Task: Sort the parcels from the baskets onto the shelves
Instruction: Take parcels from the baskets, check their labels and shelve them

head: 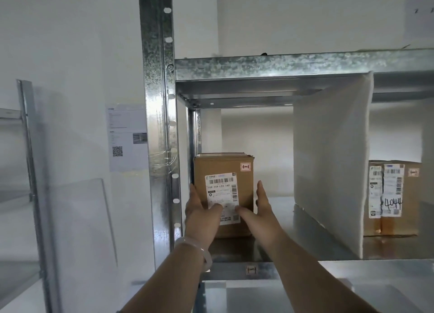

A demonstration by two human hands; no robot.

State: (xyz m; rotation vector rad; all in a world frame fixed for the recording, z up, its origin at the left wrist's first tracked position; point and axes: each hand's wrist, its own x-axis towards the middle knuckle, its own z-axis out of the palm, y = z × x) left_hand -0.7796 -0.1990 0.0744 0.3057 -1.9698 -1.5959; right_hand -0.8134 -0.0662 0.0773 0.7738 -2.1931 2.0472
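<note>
A brown cardboard parcel (224,169) with a white shipping label stands upright on the metal shelf (312,223), in the left compartment close to the left upright. My left hand (199,211) lies against its left side, thumb on the front. My right hand (258,205) lies against its right side with fingers straight and thumb across the label. Both hands clasp the box between them. No basket is in view.
A white foam divider (328,171) splits the shelf. Right of it stands a second labelled cardboard box (394,200). The galvanised upright (159,124) is left of the parcel, the upper shelf beam (293,63) above. A paper notice (128,136) hangs on the wall.
</note>
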